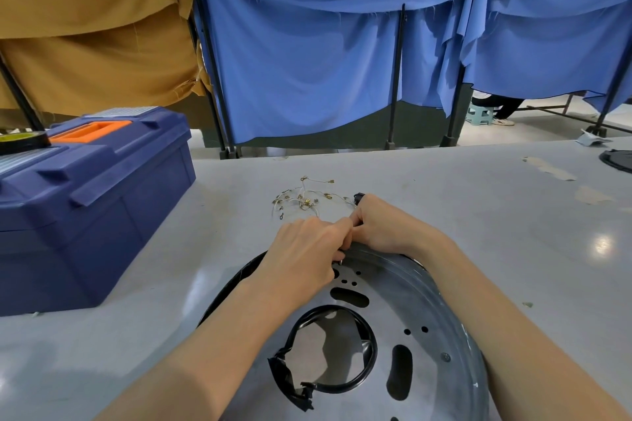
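Note:
A round grey metal plate (420, 311) with slots, small holes and a black-taped centre opening lies on the table in front of me. My left hand (304, 249) and my right hand (379, 225) meet at the plate's far rim, fingers curled and pinching something small there that the fingers hide. A black piece (359, 197) sticks out just past my right hand's knuckles. A tangle of thin white wires with brass terminals (304, 198) lies on the table just beyond both hands.
A blue toolbox (92, 202) with an orange handle stands at the left, with a roll of black tape (20, 142) on its lid. Another dark round part (617, 161) sits at the far right edge. Blue and tan curtains hang behind the grey table (478, 215).

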The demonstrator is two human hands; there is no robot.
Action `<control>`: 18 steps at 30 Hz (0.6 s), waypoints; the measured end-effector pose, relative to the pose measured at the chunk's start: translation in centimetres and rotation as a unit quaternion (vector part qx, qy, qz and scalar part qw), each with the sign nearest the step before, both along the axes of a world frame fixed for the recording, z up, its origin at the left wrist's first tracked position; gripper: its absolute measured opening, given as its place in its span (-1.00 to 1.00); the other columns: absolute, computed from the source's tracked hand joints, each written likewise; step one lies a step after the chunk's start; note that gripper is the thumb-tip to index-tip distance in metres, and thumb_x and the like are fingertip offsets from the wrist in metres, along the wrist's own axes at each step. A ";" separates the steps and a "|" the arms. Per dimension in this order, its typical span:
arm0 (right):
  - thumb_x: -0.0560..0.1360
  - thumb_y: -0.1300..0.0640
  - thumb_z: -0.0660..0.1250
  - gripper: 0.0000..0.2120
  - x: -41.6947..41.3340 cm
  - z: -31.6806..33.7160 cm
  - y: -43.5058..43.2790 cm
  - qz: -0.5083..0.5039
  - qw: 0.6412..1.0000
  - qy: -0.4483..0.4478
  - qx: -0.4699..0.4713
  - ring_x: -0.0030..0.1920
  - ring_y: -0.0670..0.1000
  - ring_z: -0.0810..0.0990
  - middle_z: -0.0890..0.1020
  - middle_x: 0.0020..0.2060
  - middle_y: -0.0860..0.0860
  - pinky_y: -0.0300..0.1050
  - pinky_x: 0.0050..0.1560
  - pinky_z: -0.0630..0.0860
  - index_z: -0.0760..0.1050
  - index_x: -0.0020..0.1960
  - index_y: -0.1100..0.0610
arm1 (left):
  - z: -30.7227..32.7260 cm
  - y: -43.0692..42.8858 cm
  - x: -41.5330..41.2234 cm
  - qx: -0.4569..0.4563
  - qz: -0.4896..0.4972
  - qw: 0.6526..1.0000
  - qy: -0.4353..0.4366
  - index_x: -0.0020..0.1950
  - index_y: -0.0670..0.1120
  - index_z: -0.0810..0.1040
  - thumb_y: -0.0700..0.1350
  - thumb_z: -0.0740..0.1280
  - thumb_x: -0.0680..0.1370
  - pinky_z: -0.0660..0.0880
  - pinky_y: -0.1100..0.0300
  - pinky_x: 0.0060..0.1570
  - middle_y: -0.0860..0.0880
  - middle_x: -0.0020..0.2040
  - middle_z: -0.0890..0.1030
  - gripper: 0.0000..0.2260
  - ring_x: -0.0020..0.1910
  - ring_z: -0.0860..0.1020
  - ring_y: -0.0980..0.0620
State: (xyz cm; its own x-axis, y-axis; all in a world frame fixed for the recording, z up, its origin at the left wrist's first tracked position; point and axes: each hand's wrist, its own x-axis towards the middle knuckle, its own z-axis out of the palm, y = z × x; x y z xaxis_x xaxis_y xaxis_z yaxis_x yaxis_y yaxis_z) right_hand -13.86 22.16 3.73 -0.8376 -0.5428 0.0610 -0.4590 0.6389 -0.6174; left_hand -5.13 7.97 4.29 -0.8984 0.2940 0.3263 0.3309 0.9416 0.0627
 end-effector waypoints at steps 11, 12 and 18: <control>0.52 0.09 0.35 -0.51 0.1 0.0 0.1 0.012 1.000 -0.010 -0.016 -0.43 0.03 0.10 0.19 -0.58 0.00 -0.19 -0.47 0.08 0.38 -0.42 0.42 | 0.1 0.0 -0.3 0.024 0.028 0.999 -0.015 -0.01 0.02 0.62 -0.17 0.34 0.54 0.42 0.17 -0.10 0.03 -0.04 0.65 -0.88 -0.02 0.55 -0.02; 0.53 0.08 0.36 -0.50 0.0 0.0 0.1 0.013 1.000 -0.009 -0.017 -0.44 0.01 0.09 0.17 -0.60 -0.04 -0.19 -0.47 0.07 0.37 -0.45 0.37 | 0.2 0.0 -0.3 0.026 0.032 0.999 -0.017 0.01 0.02 0.63 -0.16 0.34 0.54 0.42 0.18 -0.09 0.03 -0.01 0.65 -0.88 0.00 0.55 -0.02; 0.54 -0.07 0.35 -0.38 0.2 0.0 0.0 0.016 1.000 -0.003 -0.019 -0.48 -0.03 0.09 0.18 -0.58 -0.02 -0.20 -0.47 0.08 0.41 -0.38 0.47 | 0.4 -0.1 -0.2 0.012 0.038 0.998 -0.045 -0.02 0.01 0.64 -0.12 0.36 0.54 0.43 0.16 -0.03 0.05 0.08 0.63 -0.91 0.07 0.54 -0.01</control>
